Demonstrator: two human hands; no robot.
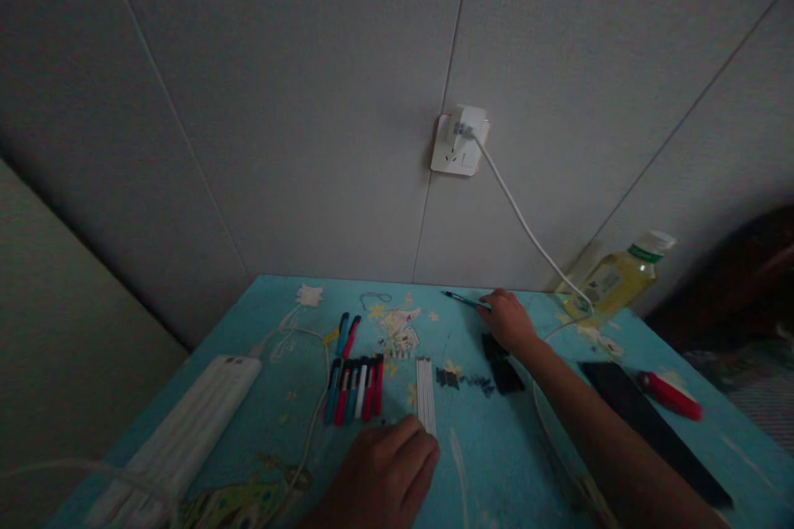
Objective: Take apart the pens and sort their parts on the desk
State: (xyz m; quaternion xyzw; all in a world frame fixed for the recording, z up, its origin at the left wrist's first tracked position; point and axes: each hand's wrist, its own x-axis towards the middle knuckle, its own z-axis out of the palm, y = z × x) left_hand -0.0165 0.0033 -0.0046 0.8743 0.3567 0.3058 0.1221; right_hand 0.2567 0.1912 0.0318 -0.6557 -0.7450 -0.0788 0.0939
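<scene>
My right hand (509, 322) reaches to the back of the table, its fingers closed at the near end of a slim blue pen (462, 299) that lies close to the wall. In front, my left hand (394, 463) rests with its fingers curled just below a row of thin white sticks (425, 388). Its fingertips are partly hidden, so whether something is in them does not show. Left of the sticks lies a row of red, blue and white pen barrels (355, 390). Small dark parts (447, 378) are gathered right of the sticks, beside black pieces (505, 372).
A white power strip (186, 421) and cables lie at left. On the right are a bottle of yellow liquid (614, 281), a long black flat object (645, 421) and a red-handled object (670, 395). A charger (468, 122) is plugged into the wall, its white cable (521, 219) crossing the table.
</scene>
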